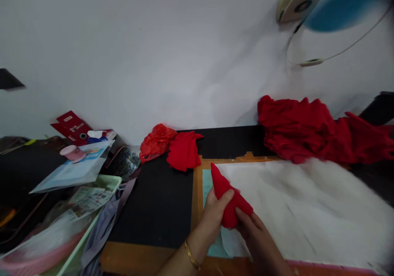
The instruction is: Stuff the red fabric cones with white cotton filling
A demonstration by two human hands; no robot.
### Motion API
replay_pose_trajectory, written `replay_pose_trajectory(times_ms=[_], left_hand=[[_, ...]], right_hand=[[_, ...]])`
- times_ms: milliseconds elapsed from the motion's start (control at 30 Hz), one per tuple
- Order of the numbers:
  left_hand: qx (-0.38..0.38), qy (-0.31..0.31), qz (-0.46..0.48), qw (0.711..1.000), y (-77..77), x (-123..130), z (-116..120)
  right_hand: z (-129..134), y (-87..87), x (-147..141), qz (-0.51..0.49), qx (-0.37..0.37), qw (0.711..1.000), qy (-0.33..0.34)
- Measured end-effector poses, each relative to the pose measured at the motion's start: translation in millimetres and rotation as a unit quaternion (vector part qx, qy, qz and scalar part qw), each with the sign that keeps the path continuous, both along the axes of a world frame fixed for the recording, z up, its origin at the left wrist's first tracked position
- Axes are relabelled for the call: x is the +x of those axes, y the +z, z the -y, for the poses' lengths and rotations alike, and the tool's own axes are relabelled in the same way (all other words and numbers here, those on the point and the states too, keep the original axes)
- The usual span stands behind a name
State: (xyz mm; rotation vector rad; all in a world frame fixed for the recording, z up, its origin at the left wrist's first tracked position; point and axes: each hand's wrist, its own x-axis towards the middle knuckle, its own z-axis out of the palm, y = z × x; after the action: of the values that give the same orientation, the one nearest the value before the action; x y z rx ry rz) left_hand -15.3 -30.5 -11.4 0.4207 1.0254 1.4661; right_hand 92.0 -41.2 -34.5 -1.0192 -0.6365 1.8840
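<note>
A pointed piece of red fabric (229, 210) is held up over the table between both my hands. Its narrow tip points up and to the left. My left hand (214, 208) is closed round its left side, with the thumb lying across the front. At the lower right, my right hand (252, 229) grips the wider end, its fingers bent against the cloth. Beneath them lie white paper (277, 210) and a pale blue-green sheet (207, 185). Behind the hands, a small stack of red cloth pieces (184, 151) rests on the black tabletop (163, 202).
A large red cloth heap (298, 128) lies at the back right against the wall. Beside the small stack sits a red plastic bag (156, 140). On the left are a light green basket (115, 181) with papers and bags, a pink spool (73, 153) and a red box (72, 126).
</note>
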Motion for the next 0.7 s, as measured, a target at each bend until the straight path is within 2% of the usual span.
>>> replay_pose_trajectory(times_ms=[133,200,267,333,400,433,533,600,700], left_hand=[[-0.069,0.049,-0.015,0.996,-3.5,-4.6,-4.8],[-0.083,0.069,-0.009,0.994,-3.4,-8.3,-5.8],[-0.094,0.065,-0.004,0.993,-1.3,-10.8,-3.8],[-0.102,0.02,-0.004,0.995,2.7,-10.3,1.2],[-0.095,-0.057,-0.007,0.994,6.9,-6.4,7.6],[-0.081,-0.094,-0.012,0.992,8.6,-3.6,10.6],[-0.038,-0.162,-0.046,0.985,9.2,4.4,17.3],[-0.041,-0.174,-0.069,0.982,6.3,7.1,19.5],[-0.065,-0.178,-0.073,0.979,1.6,6.5,20.7]], right_hand=[[4.7,1.1,6.9,0.057,0.091,0.99,0.093],[5.2,2.7,18.3,0.115,0.145,0.972,0.146],[0.9,7.0,32.2,0.213,0.204,0.943,0.155],[-9.4,14.0,43.7,0.326,0.254,0.906,0.093],[-23.7,22.1,49.1,0.391,0.297,0.871,0.028],[-31.3,25.9,49.4,0.396,0.324,0.859,0.028],[-51.0,32.5,42.4,0.353,0.391,0.844,0.102],[-59.2,31.3,34.3,0.327,0.4,0.845,0.134],[-66.6,23.2,22.2,0.33,0.389,0.852,0.121]])
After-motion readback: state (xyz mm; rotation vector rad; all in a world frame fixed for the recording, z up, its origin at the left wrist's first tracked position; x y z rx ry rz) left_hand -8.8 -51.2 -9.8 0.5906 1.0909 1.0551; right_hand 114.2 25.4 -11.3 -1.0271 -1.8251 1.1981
